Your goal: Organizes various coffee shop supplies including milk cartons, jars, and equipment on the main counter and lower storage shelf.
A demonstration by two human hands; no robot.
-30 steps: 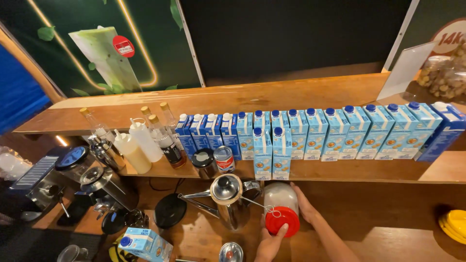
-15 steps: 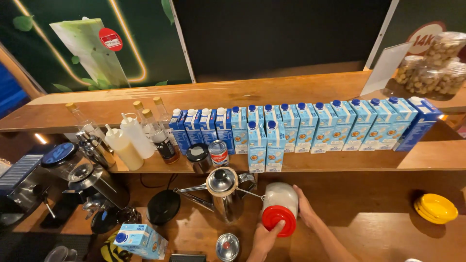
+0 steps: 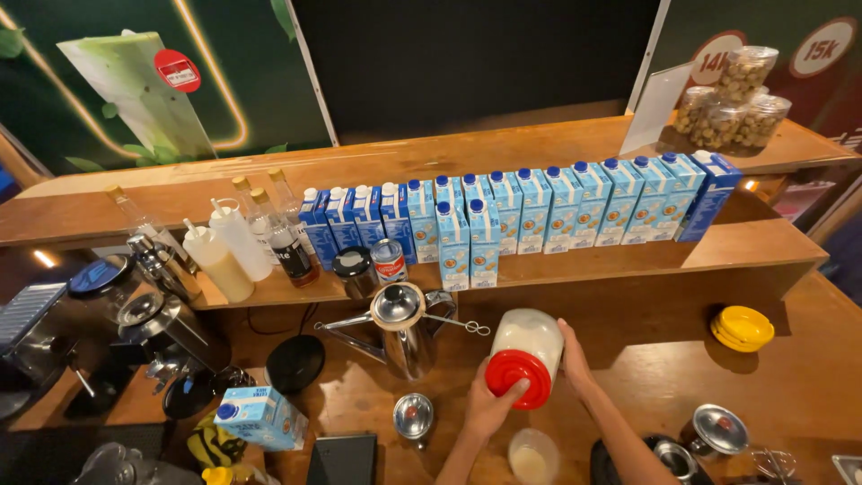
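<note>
Closes more fully round the red lid (image 3: 516, 377) than half a second before: left hand (image 3: 489, 409), thumb and fingers now clamped on the rim. Otherwise little change; jar and kettle much as they stood.

Just right of the steel kettle (image 3: 404, 337), almost touching its side: white jar (image 3: 530, 337), tipped so that the lid faces the camera, lifted or leaning off the wooden counter (image 3: 682, 377) (cannot tell which). Right of the kettle again, on the jar's far side: right hand (image 3: 573, 359), fingers wrapped round the body and gripping it steady.

Judged from the grip: lid being twisted, one hand turning, the other bracing. Opening or closing, impossible to tell; lid seated on the mouth for now, no gap visible.

Calls next for a firm counter-hold on the body, a turn of the lid about the jar's own axis, and care with the tilt, since whatever fills the jar would run toward the mouth.

Below and right of the kettle, under the jar: clear plastic cup (image 3: 532, 456) with something pale in the bottom. Straight below the kettle: small steel cup (image 3: 414, 416). Behind the kettle, on the shelf: long row of blue cartons (image 3: 539, 202). Far right of the kettle: stack of yellow lids (image 3: 743, 328).
</note>
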